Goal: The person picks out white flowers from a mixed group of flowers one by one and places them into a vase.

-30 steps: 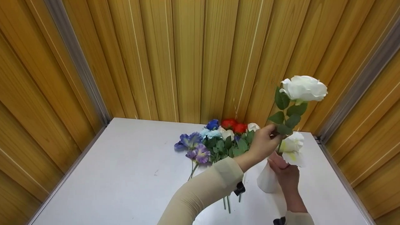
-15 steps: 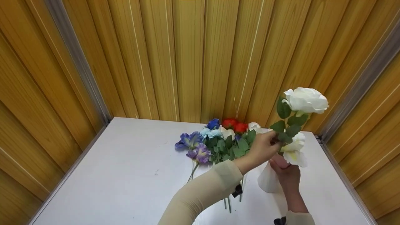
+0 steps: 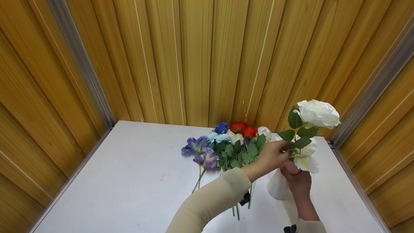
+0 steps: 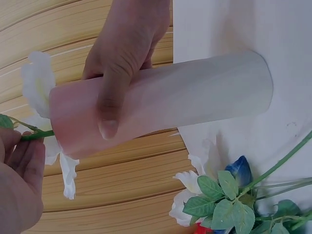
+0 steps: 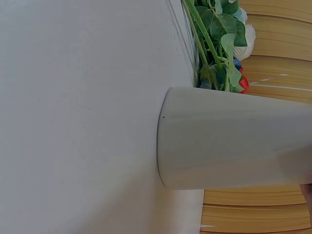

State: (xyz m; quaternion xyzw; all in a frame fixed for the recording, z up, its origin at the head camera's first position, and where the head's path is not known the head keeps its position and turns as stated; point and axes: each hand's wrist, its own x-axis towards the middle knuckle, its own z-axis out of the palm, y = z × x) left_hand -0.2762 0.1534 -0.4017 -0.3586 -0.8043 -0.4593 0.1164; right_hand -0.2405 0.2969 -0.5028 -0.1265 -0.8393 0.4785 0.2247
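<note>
My left hand [image 3: 272, 156] pinches the green stem [image 4: 39, 135] of a white rose [image 3: 318, 114] just above the vase mouth; the stem's lower end is hidden inside the vase. My right hand [image 3: 298, 182] grips the upper, pink part of the tall vase [image 4: 195, 95], thumb across its front. The vase fades from pink to white and stands upright on the table, its base [image 5: 180, 141] visible in the right wrist view. A white flower with pale yellow petals [image 3: 305, 160] leans out of the vase beside the rose.
Left of the vase lies a pile of artificial flowers: red blooms [image 3: 238, 127], a dark blue one [image 3: 221, 127], light blue ones [image 3: 218, 137], and purple irises [image 3: 207, 158]. Their stems point toward the front of the white table [image 3: 139, 174]. Wood-patterned walls [image 3: 194, 64] enclose it.
My left hand and the white rose have moved down, so the bloom sits lower and closer to the vase. My right hand stays on the vase.
</note>
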